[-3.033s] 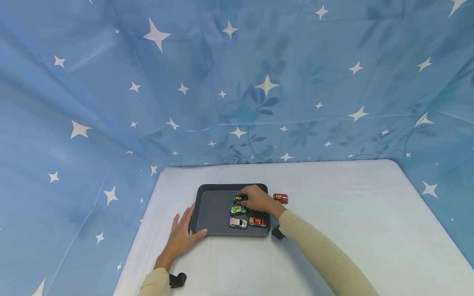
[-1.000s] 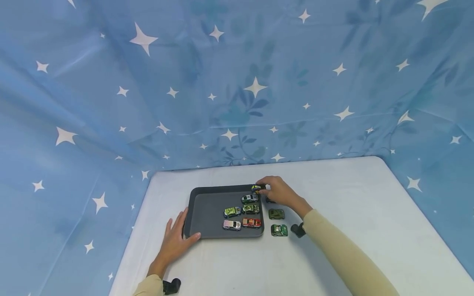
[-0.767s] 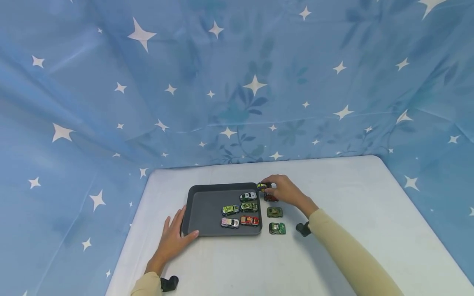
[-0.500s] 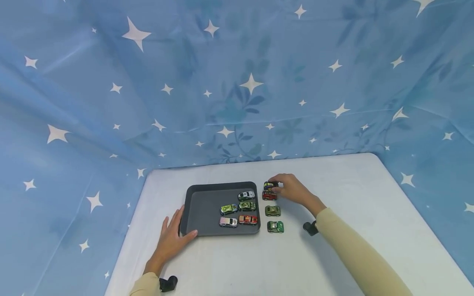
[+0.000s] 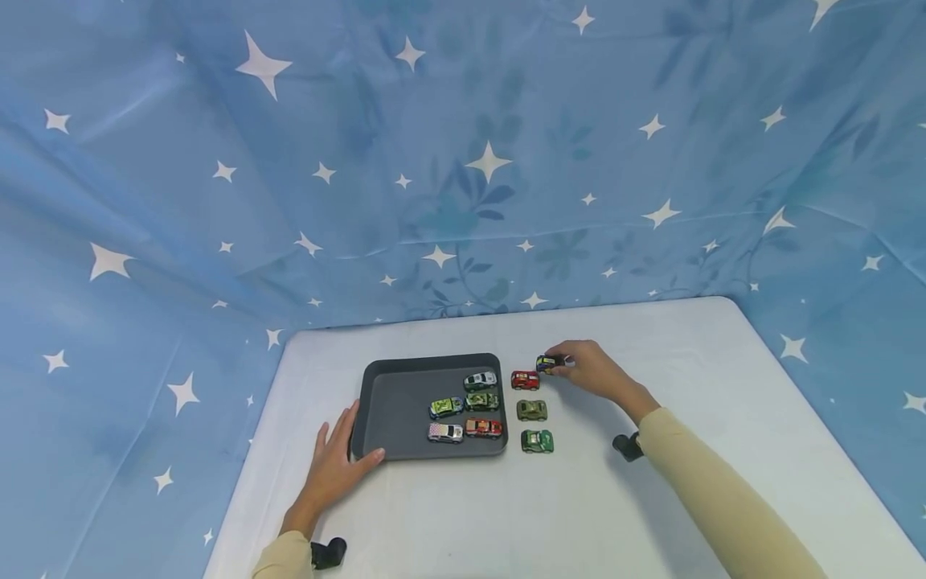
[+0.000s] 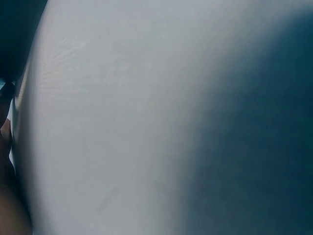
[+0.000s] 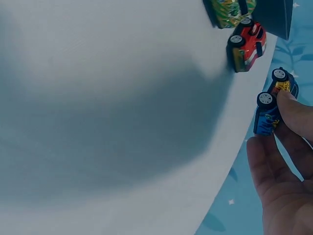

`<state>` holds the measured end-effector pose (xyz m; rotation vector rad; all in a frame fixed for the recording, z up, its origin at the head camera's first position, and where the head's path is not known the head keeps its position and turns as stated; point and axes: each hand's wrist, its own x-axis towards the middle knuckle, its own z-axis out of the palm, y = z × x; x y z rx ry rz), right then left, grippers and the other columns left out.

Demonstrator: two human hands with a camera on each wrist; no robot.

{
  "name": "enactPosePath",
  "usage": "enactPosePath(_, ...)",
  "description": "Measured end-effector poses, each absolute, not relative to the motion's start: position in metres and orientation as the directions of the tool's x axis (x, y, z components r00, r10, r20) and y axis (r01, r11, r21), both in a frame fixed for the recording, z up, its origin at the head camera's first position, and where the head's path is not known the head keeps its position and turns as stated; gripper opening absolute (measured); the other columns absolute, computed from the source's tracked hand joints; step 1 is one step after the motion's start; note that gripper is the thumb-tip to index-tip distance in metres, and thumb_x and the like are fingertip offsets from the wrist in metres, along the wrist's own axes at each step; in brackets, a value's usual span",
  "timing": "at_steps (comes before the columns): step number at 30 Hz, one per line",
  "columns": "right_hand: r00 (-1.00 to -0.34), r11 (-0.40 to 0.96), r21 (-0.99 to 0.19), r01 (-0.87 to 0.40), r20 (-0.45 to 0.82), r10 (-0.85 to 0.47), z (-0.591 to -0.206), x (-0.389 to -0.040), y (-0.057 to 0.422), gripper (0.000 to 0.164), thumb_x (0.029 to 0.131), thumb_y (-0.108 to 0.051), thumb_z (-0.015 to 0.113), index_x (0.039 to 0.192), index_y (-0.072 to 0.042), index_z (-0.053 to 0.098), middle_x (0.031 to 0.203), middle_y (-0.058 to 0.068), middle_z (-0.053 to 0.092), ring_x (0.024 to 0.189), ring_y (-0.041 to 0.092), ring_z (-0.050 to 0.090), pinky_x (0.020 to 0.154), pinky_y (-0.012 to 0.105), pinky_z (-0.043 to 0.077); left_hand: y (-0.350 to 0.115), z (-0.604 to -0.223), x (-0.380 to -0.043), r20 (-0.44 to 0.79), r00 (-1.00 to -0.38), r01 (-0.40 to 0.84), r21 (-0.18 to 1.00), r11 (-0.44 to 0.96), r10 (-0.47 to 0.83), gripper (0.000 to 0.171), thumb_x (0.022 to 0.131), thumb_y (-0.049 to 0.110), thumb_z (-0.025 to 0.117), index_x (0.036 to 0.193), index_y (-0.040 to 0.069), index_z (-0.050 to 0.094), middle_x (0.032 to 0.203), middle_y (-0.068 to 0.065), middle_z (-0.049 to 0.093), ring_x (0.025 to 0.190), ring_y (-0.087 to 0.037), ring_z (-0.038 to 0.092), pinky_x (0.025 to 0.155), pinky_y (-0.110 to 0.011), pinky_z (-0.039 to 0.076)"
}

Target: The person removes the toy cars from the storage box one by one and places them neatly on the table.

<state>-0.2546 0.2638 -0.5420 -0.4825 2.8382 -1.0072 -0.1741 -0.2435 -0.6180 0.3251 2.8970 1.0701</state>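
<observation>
A screened-off enclosure, whether in a home or a studio cannot be told: creased blue fabric printed with white four-pointed stars and leafy sprigs hangs behind and along both sides of a white, round-cornered bench.

Star-patterned blue fabric hangs behind and beside a white, round-cornered table.

Dark toy car held to the right of a grey tray

The dark toy car is pinched by the right hand, just beside a red car on the white table. An olive car and a green car line up nearer the camera. Five more cars sit in the right part of the grey tray. The left hand rests, fingers spread, at its left edge. Blue starred cloth hangs behind.
</observation>
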Motion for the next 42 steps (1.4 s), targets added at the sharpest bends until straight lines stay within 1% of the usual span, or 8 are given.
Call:
enactPosePath(5, -0.950, 0.730, -0.636, -0.251, 0.018, -0.311, -0.545, -0.253, 0.271, 0.031, 0.095, -0.001, 0.078, 0.126, 0.007, 0.074, 0.122, 0.022, 0.074, 0.111, 0.038, 0.071, 0.099, 0.056, 0.057, -0.245, -0.619, -0.176, 0.041, -0.976, 0.190, 0.640, 0.745, 0.214, 0.105, 0.092, 0.053, 0.079, 0.172, 0.013, 0.024, 0.171, -0.026, 0.029, 0.158, -0.049, 0.021, 0.126, -0.067, 0.000)
enactPosePath(10, -0.949, 0.718, -0.648, -0.253, 0.023, -0.314, -0.548, -0.253, 0.276, 0.031, 0.094, -0.001, 0.079, 0.124, 0.007, 0.074, 0.122, 0.023, 0.074, 0.109, 0.039, 0.072, 0.097, 0.056, 0.059, -0.247, -0.618, -0.179, 0.056, -0.974, 0.205, 0.641, 0.740, 0.221, 0.105, 0.092, 0.052, 0.079, 0.172, 0.013, 0.024, 0.172, -0.023, 0.028, 0.159, -0.046, 0.020, 0.127, -0.065, -0.002)
enactPosePath(16, -0.951, 0.731, -0.640, -0.238, 0.002, -0.308, -0.550, -0.251, 0.283, 0.030, 0.095, -0.001, 0.078, 0.124, 0.007, 0.075, 0.122, 0.024, 0.074, 0.111, 0.040, 0.072, 0.098, 0.058, 0.057, -0.246, -0.617, -0.179, 0.054, -0.974, 0.203, 0.640, 0.741, 0.221, 0.104, 0.092, 0.052, 0.079, 0.172, 0.013, 0.024, 0.172, -0.025, 0.029, 0.159, -0.047, 0.020, 0.127, -0.066, -0.001)
enactPosePath(19, -0.954, 0.739, -0.635, -0.226, -0.010, -0.301, -0.551, -0.249, 0.287, 0.031, 0.095, -0.001, 0.078, 0.124, 0.006, 0.075, 0.123, 0.024, 0.074, 0.113, 0.041, 0.071, 0.099, 0.059, 0.057, -0.245, -0.616, -0.177, 0.057, -0.975, 0.200, 0.642, 0.740, 0.214, 0.104, 0.091, 0.052, 0.079, 0.171, 0.013, 0.025, 0.171, -0.026, 0.029, 0.159, -0.050, 0.018, 0.125, -0.070, 0.001)
enactPosePath(22, -0.954, 0.745, -0.629, -0.222, -0.016, -0.299, -0.553, -0.248, 0.292, 0.031, 0.094, -0.001, 0.078, 0.125, 0.006, 0.075, 0.124, 0.023, 0.074, 0.115, 0.042, 0.070, 0.101, 0.060, 0.056, -0.244, -0.615, -0.177, 0.057, -0.976, 0.196, 0.645, 0.739, 0.209, 0.104, 0.091, 0.052, 0.079, 0.171, 0.013, 0.026, 0.171, -0.026, 0.029, 0.159, -0.051, 0.015, 0.125, -0.071, 0.002)
enactPosePath(29, -0.950, 0.746, -0.627, -0.225, -0.029, -0.311, -0.558, -0.248, 0.298, 0.031, 0.094, 0.000, 0.078, 0.125, 0.005, 0.075, 0.124, 0.024, 0.074, 0.116, 0.043, 0.069, 0.102, 0.061, 0.055, -0.244, -0.614, -0.177, 0.043, -0.976, 0.190, 0.639, 0.745, 0.212, 0.105, 0.091, 0.052, 0.078, 0.171, 0.010, 0.025, 0.171, -0.027, 0.028, 0.159, -0.050, 0.018, 0.126, -0.069, 0.001)
enactPosePath(34, -0.947, 0.736, -0.639, -0.224, -0.036, -0.319, -0.560, -0.247, 0.296, 0.031, 0.094, 0.001, 0.078, 0.124, 0.006, 0.075, 0.123, 0.023, 0.074, 0.116, 0.042, 0.069, 0.101, 0.060, 0.056, -0.245, -0.612, -0.176, 0.032, -0.978, 0.180, 0.643, 0.744, 0.208, 0.104, 0.091, 0.052, 0.078, 0.171, 0.010, 0.025, 0.172, -0.027, 0.027, 0.159, -0.050, 0.016, 0.126, -0.069, 0.000)
enactPosePath(42, -0.936, 0.748, -0.617, -0.246, -0.049, -0.349, -0.564, -0.249, 0.293, 0.029, 0.095, 0.002, 0.076, 0.124, 0.006, 0.075, 0.123, 0.023, 0.074, 0.119, 0.045, 0.068, 0.104, 0.062, 0.053, -0.243, -0.616, -0.176, 0.051, -0.975, 0.197, 0.651, 0.733, 0.217, 0.104, 0.091, 0.051, 0.079, 0.171, 0.010, 0.026, 0.172, -0.026, 0.028, 0.159, -0.048, 0.019, 0.126, -0.068, 0.001)
